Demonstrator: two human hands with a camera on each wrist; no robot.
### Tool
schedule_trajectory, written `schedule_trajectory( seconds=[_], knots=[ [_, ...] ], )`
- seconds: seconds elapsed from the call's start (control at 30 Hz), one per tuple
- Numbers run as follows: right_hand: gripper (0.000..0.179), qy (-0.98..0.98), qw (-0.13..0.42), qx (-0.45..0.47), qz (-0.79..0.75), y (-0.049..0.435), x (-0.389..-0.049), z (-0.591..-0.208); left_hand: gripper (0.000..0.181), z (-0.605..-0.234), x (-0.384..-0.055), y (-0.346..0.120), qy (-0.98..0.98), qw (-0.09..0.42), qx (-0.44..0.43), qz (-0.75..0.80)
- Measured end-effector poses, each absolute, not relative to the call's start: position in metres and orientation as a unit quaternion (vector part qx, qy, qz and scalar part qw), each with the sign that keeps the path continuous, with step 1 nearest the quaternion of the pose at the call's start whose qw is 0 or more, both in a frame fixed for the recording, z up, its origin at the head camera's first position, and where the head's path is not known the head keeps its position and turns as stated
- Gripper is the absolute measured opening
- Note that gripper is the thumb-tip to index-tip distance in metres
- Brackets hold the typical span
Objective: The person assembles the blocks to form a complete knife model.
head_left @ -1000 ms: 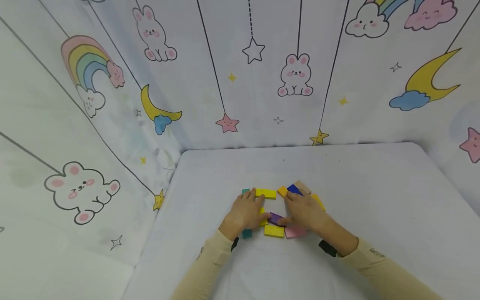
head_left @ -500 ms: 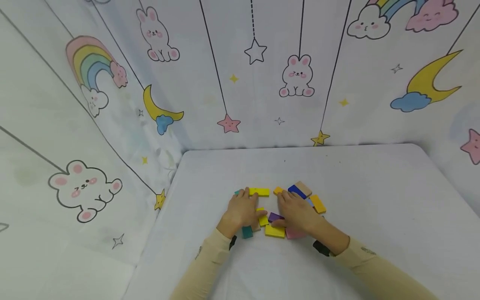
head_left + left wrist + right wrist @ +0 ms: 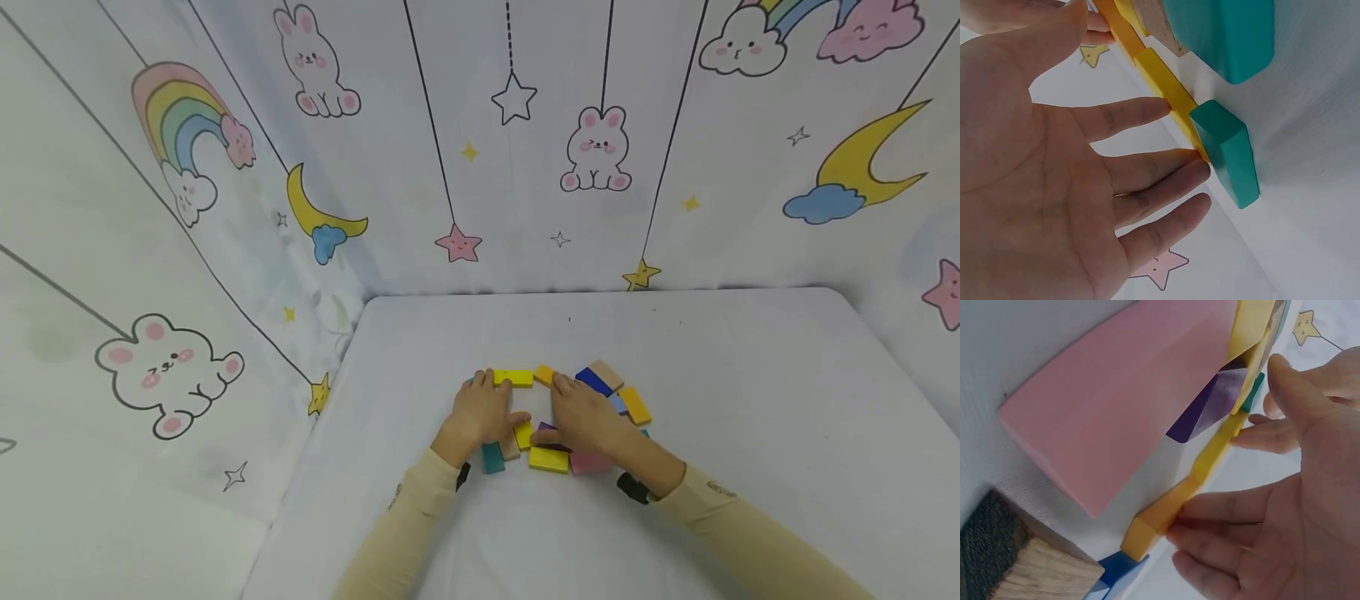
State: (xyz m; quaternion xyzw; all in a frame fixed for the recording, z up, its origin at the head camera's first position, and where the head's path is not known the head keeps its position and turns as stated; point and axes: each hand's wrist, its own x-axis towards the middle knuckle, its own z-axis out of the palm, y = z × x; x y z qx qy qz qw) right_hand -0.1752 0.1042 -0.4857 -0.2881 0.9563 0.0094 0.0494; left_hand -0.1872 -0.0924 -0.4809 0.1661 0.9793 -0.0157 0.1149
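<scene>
Both hands lie low over a loose ring of colored blocks in the head view. My left hand (image 3: 480, 412) has its fingers extended, with fingertips at the far yellow block (image 3: 513, 378) and beside a teal block (image 3: 1235, 156). Fingertips of my right hand (image 3: 588, 417) touch the orange block (image 3: 544, 374), whose end meets that yellow block. Under the right thumb is a purple block (image 3: 1207, 412), partly hidden. A pink block (image 3: 1116, 394) and a second yellow block (image 3: 549, 459) lie on the near side. Neither hand grips anything.
Right of the right hand lie a dark blue block (image 3: 593, 382), a tan block (image 3: 606, 374) and another orange block (image 3: 635, 406). A teal block (image 3: 492, 457) sits below the left hand. White cloth covers the table (image 3: 712, 358); a printed curtain (image 3: 525, 192) hangs behind.
Both hands have shifted left. The far yellow block slid left, and the orange block moved left up against it, away from the dark blue one. The teal block by the left fingertips also moved left.
</scene>
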Motion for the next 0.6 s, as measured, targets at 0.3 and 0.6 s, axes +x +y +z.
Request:
schedule_trajectory(
  seconds=[0.3,0.6],
  knots=[
    [0.094,0.949,0.025,-0.313,-0.024,0.102,-0.182,-0.492,0.082,-0.479,-0.193,-0.095,0.979,0.133,0.156,-0.005],
    [0.097,0.952,0.068,-0.299,-0.014,0.099,-0.196,-0.487,0.081,-0.471,-0.2,-0.098,0.978,0.128,0.16,-0.033]
  ],
)
